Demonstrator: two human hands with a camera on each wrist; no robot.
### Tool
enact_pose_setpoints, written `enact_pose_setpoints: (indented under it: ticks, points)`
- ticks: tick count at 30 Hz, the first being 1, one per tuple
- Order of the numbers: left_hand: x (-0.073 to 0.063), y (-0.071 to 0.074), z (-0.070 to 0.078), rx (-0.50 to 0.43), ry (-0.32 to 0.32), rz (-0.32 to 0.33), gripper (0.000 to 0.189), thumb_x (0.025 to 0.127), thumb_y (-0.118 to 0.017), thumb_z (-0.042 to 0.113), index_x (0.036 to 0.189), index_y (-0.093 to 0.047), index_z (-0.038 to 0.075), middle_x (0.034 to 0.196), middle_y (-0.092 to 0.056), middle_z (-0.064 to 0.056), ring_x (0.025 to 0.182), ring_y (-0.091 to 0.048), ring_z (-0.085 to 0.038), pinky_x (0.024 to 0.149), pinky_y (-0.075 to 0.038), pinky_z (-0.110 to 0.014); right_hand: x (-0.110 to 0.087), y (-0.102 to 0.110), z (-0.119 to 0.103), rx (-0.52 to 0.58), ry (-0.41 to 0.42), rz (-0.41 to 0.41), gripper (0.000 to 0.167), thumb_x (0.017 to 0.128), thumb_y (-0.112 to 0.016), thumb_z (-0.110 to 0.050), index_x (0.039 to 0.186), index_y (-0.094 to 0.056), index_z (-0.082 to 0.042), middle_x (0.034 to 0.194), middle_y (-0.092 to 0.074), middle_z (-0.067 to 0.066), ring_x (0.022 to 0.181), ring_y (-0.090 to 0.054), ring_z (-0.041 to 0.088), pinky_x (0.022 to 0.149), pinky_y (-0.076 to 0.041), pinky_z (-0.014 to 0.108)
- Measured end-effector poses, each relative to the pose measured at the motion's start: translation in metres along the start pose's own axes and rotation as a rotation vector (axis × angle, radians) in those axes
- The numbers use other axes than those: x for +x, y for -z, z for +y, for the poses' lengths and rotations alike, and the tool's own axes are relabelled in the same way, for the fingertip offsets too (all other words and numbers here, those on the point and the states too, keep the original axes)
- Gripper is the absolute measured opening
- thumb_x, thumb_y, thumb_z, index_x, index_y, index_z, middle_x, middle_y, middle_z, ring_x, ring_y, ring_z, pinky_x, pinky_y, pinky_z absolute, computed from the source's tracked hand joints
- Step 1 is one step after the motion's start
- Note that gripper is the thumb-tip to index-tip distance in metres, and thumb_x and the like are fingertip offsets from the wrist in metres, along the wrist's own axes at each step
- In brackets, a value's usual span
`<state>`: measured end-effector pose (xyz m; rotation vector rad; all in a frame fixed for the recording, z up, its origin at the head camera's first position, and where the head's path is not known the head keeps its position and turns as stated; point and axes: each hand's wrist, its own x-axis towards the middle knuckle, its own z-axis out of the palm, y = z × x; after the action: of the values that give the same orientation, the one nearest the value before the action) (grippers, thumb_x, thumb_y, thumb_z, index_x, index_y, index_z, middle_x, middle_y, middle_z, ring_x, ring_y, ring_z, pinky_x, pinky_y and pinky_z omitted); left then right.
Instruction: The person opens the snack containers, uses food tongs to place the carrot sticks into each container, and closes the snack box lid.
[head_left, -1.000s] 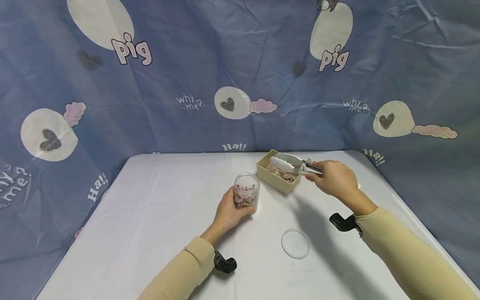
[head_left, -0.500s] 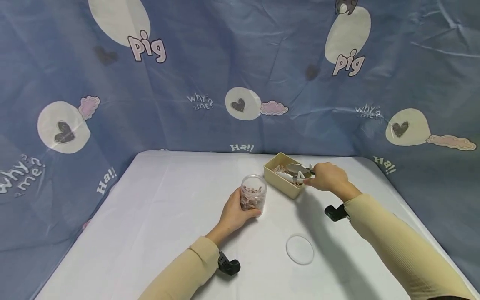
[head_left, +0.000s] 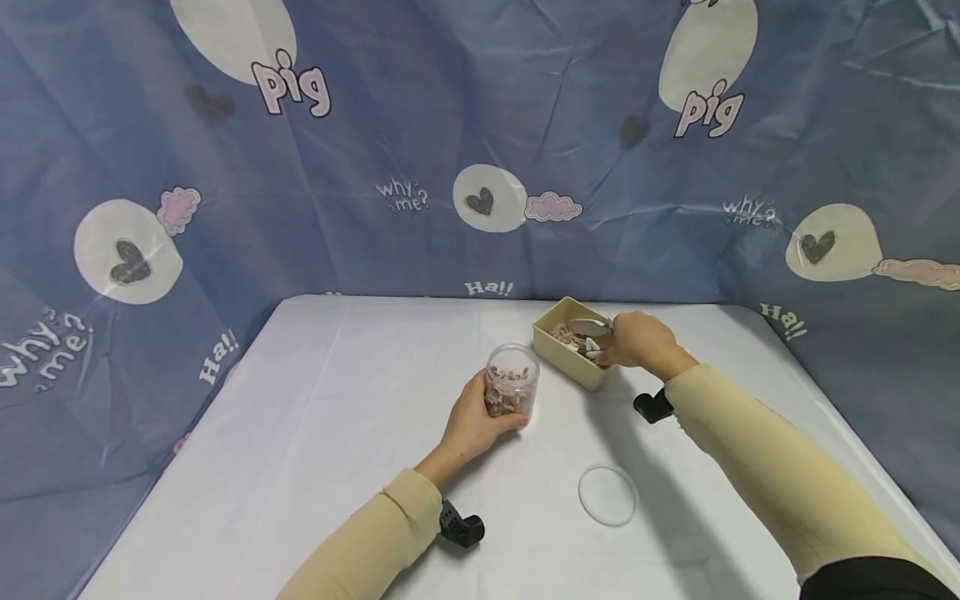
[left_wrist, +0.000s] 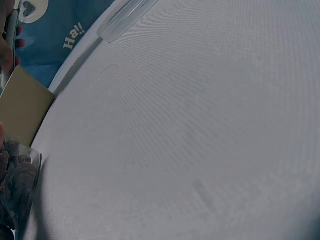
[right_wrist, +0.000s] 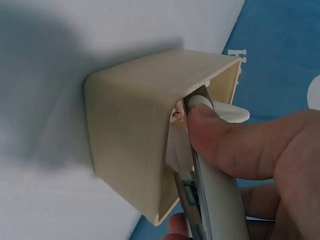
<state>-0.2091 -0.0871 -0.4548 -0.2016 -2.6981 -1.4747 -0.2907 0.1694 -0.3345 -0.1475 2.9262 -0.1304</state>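
Note:
My left hand [head_left: 474, 423] holds a clear round jar [head_left: 512, 385] upright on the table, with fingers and thumb around its side. Brownish dried pieces fill part of it, and its top is uncovered. My right hand [head_left: 643, 343] grips a pair of metal kitchen tongs [right_wrist: 220, 200] with white tips. The tongs point down into a cream rectangular box [head_left: 561, 357] that contains similar shredded pieces. In the right wrist view, the thumb presses on one arm of the tongs. The box walls mostly hide the tong tips, so whether they pinch a piece is unclear.
A clear round lid [head_left: 607, 497] lies on the white-covered table [head_left: 337, 400], in front of the box. Behind the table hangs a blue patterned curtain [head_left: 360, 242]. The box stands near the table's back edge, just right of the jar.
My right hand has lowered the tongs from above the box down into it. The left hand still holds the jar in place. The head view has shifted slightly.

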Motion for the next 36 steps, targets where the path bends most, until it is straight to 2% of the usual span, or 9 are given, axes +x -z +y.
enact_pose_setpoints:
  ticks: [6, 15, 22, 28, 36]
  points:
    - [-0.001, 0.000, 0.001, -0.001, 0.011, -0.008, 0.090, 0.077, -0.084, 0.037, 0.147, -0.037, 0.003, 0.141, -0.051, -0.018, 0.133, -0.048, -0.036, 0.114, -0.039, -0.052, -0.002, -0.003, 0.006, -0.004, -0.018, 0.053, 0.030, 0.083, -0.073, -0.036, 0.073, -0.058, -0.011, 0.085, -0.065, 0.011, 0.074, -0.056, 0.025, 0.052, -0.047, 0.039]
    - [-0.001, 0.001, 0.004, -0.007, 0.008, -0.007, 0.090, 0.078, -0.083, 0.037, 0.147, -0.036, 0.003, 0.141, -0.050, -0.019, 0.134, -0.048, -0.036, 0.114, -0.039, -0.052, -0.004, 0.008, 0.000, 0.010, -0.028, -0.029, 0.037, 0.080, -0.077, -0.042, 0.082, -0.060, -0.009, 0.087, -0.063, 0.010, 0.078, -0.058, 0.026, 0.059, -0.049, 0.038]
    - [0.000, -0.002, 0.004, 0.000, 0.009, -0.017, 0.091, 0.077, -0.084, 0.036, 0.147, -0.036, 0.003, 0.141, -0.050, -0.019, 0.133, -0.048, -0.036, 0.113, -0.039, -0.053, -0.003, 0.008, -0.001, 0.018, -0.036, 0.009, 0.035, 0.083, -0.073, -0.037, 0.069, -0.052, -0.013, 0.084, -0.058, 0.010, 0.076, -0.053, 0.026, 0.055, -0.047, 0.039]
    - [-0.001, -0.001, 0.005, 0.001, 0.015, -0.005, 0.090, 0.077, -0.084, 0.034, 0.147, -0.037, 0.004, 0.142, -0.050, -0.018, 0.134, -0.047, -0.036, 0.114, -0.038, -0.053, -0.005, 0.011, 0.003, 0.006, -0.043, -0.023, 0.035, 0.083, -0.074, -0.040, 0.076, -0.054, -0.012, 0.086, -0.059, 0.010, 0.078, -0.054, 0.026, 0.057, -0.047, 0.038]
    - [0.000, -0.001, 0.002, 0.004, 0.028, -0.006, 0.090, 0.078, -0.083, 0.036, 0.148, -0.037, 0.006, 0.143, -0.049, -0.017, 0.136, -0.047, -0.035, 0.115, -0.037, -0.052, -0.012, 0.040, -0.001, -0.064, -0.042, -0.070, 0.032, 0.079, -0.077, -0.039, 0.083, -0.065, -0.009, 0.090, -0.063, 0.011, 0.079, -0.057, 0.027, 0.060, -0.051, 0.042]
